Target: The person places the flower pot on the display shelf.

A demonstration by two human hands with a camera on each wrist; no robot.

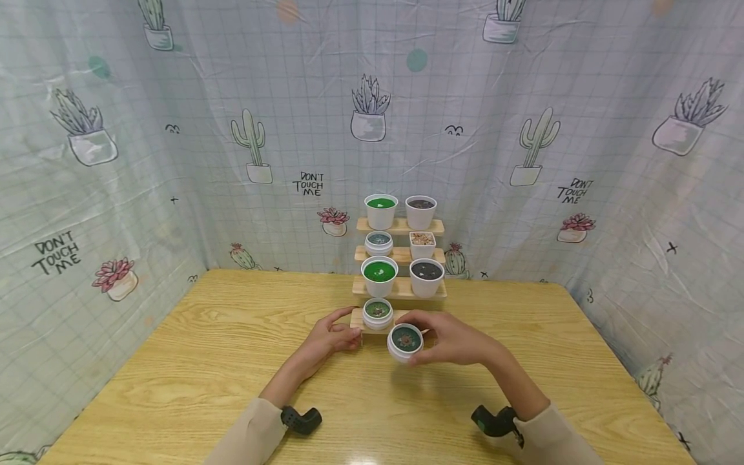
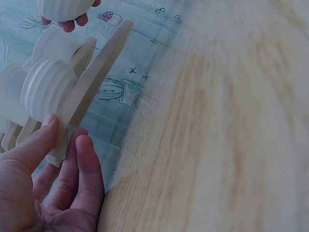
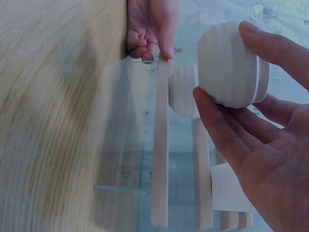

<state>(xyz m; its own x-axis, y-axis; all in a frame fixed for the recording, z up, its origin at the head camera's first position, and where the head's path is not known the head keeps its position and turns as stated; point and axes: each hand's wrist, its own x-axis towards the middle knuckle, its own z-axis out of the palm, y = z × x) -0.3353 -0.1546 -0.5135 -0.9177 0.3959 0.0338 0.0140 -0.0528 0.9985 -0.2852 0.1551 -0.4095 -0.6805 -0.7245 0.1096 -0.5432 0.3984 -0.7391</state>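
My right hand [image 1: 459,338] holds a round white ribbed pot [image 1: 405,340] with a dark green fill and a small reddish shape in its middle. Fingers and thumb grip its sides, and in the right wrist view it is off the shelf. My left hand [image 1: 327,340] pinches the left end of the lowest wooden board [image 3: 160,145] of a stepped stand, thumb above and fingers below. On that board, beside my left hand, sits a similar white pot [image 1: 378,312] with a green fill.
Higher boards carry tall cups with bright green [image 1: 380,271] and dark [image 1: 427,270] fills, a round pot [image 1: 379,243] and a squarish cup [image 1: 422,245] of light pieces. Clear supports hold the boards over a wooden table [image 1: 244,323]. A cactus-print curtain [image 1: 302,97] surrounds it.
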